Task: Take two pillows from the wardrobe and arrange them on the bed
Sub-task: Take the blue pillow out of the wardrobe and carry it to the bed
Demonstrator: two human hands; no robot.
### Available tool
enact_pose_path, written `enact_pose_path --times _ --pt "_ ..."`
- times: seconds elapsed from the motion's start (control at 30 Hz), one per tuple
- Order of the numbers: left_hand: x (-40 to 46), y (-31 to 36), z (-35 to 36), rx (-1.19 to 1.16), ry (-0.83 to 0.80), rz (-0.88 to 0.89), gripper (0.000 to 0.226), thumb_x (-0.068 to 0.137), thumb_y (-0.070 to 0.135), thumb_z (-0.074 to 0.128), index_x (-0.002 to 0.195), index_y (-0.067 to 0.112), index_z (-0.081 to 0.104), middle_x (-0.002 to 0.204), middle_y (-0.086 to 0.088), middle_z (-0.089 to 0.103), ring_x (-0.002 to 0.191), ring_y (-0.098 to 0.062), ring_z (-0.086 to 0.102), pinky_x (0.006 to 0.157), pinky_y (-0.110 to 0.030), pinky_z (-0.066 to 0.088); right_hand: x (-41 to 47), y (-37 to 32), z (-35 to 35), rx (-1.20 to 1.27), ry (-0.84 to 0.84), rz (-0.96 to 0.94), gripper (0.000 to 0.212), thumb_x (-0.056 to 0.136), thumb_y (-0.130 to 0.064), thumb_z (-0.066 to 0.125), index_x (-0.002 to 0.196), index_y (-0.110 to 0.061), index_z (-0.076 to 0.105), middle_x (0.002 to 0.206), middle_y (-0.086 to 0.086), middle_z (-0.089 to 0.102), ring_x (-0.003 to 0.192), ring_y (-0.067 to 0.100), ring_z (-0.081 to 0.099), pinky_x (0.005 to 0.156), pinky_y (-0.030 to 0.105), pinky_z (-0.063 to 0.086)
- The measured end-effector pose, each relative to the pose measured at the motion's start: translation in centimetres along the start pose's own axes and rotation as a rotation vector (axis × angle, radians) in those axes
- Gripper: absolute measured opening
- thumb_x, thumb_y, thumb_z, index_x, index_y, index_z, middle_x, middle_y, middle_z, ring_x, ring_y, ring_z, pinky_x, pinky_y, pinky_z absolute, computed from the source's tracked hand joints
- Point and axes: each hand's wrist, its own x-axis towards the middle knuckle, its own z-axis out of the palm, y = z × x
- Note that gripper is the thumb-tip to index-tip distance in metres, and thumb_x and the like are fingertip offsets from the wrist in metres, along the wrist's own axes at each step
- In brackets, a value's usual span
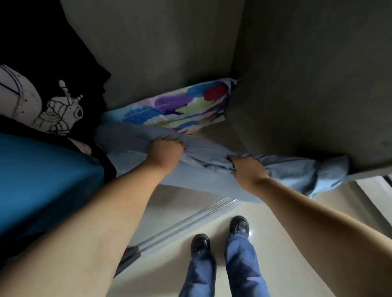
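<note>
A light blue pillow point(205, 168) sticks halfway out of the open wardrobe point(160, 46), over its bottom edge. My left hand point(165, 154) is shut on its upper left part, bunching the cloth. My right hand point(247, 171) grips the cloth further right. Behind it, deeper on the wardrobe floor, lies a second pillow with a colourful feather print point(183, 107), flat against the back wall. The bed is not in view.
Dark clothes with white drawings point(55, 111) and a teal garment point(30, 178) hang at the left. The wardrobe's side panel point(312, 70) stands close on the right. A sliding-door floor rail point(186, 221) runs across the pale floor in front of my shoes point(219, 237).
</note>
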Motion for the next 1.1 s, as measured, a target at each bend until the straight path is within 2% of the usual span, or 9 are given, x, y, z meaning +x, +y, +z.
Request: enact_pose_path --times 0.1,0.3,0.4,0.47,0.67,0.77,0.93,1.03,1.1 --pt "-1.8 -1.1 -4.3 0.040 -0.005 0.005 0.043 0.098 0.007 0.033 0.139 0.014 0.045 0.136 -0.011 0.055 0.122 -0.028 0.053 0.101 -0.034 0.041 -3.4 -1.7 -2.7 0.064 0.062 0.015 0.049 0.091 -0.009 0.042 0.138 -0.025 0.044 0.133 0.017 0.058 0.120 0.036 0.056 0.103 0.045 0.044" --pt "-6.2 -0.1 -9.5 -0.090 -0.068 -0.048 0.035 0.103 0.020 0.032 0.134 0.010 0.047 0.134 -0.017 0.056 0.117 -0.032 0.058 0.100 -0.039 0.047 -10.7 -2.5 -4.5 0.110 0.221 0.011 0.036 0.088 -0.008 0.045 0.121 -0.015 0.054 0.118 0.016 0.065 0.109 0.037 0.061 0.088 0.040 0.048" --pt "-9.7 2.4 -10.4 -0.036 0.018 0.007 0.033 0.101 0.019 0.040 0.132 0.014 0.051 0.129 -0.014 0.060 0.113 -0.030 0.060 0.094 -0.036 0.049 -14.8 -1.6 -3.4 0.090 0.212 0.008 0.035 0.085 -0.002 0.045 0.117 -0.013 0.052 0.116 0.016 0.064 0.107 0.037 0.061 0.093 0.044 0.045" --pt "-12.0 5.0 -10.9 -0.011 0.050 0.064 0.039 0.100 0.015 0.040 0.138 0.015 0.048 0.138 -0.012 0.055 0.122 -0.027 0.055 0.100 -0.035 0.046 -17.8 0.0 -2.1 0.093 0.198 0.021 0.034 0.085 0.000 0.043 0.115 -0.013 0.051 0.115 0.015 0.063 0.107 0.036 0.060 0.095 0.047 0.042" --pt "-15.5 19.9 -13.1 0.129 0.114 0.374 0.044 0.093 0.000 0.046 0.134 0.017 0.049 0.146 -0.003 0.045 0.134 -0.019 0.042 0.109 -0.038 0.032 -30.2 11.2 1.5 0.166 0.243 0.178 0.034 0.087 -0.004 0.043 0.118 -0.014 0.050 0.112 0.019 0.063 0.101 0.038 0.062 0.077 0.037 0.047" --pt "-16.7 29.0 -14.0 0.201 0.167 0.514 0.047 0.087 -0.008 0.045 0.129 0.014 0.052 0.137 -0.003 0.052 0.130 -0.020 0.047 0.100 -0.039 0.036 -37.4 17.3 3.5 0.211 0.294 0.291 0.033 0.083 -0.003 0.045 0.113 -0.014 0.052 0.109 0.016 0.065 0.098 0.037 0.063 0.073 0.035 0.045" --pt "-18.7 42.1 -15.5 0.204 0.191 0.684 0.037 0.087 -0.003 0.045 0.116 0.017 0.056 0.124 -0.002 0.058 0.117 -0.023 0.054 0.091 -0.036 0.042 -46.7 25.7 5.9 0.206 0.374 0.457 0.026 0.083 -0.002 0.042 0.104 -0.014 0.050 0.107 0.016 0.065 0.096 0.038 0.063 0.069 0.035 0.040" --pt "-18.8 48.7 -16.6 0.186 0.212 0.757 0.039 0.088 -0.002 0.045 0.121 0.018 0.054 0.127 0.000 0.057 0.117 -0.023 0.054 0.089 -0.036 0.043 -50.6 30.4 5.7 0.159 0.414 0.526 0.019 0.082 -0.001 0.041 0.094 -0.014 0.048 0.106 0.014 0.065 0.095 0.035 0.062 0.071 0.038 0.045" --pt "-18.5 52.7 -17.6 0.173 0.229 0.803 0.043 0.088 -0.003 0.044 0.125 0.017 0.051 0.130 0.000 0.056 0.118 -0.024 0.054 0.089 -0.038 0.044 -52.6 33.6 5.3 0.126 0.439 0.577 0.017 0.081 0.001 0.040 0.089 -0.014 0.045 0.104 0.013 0.065 0.094 0.033 0.061 0.068 0.038 0.042"
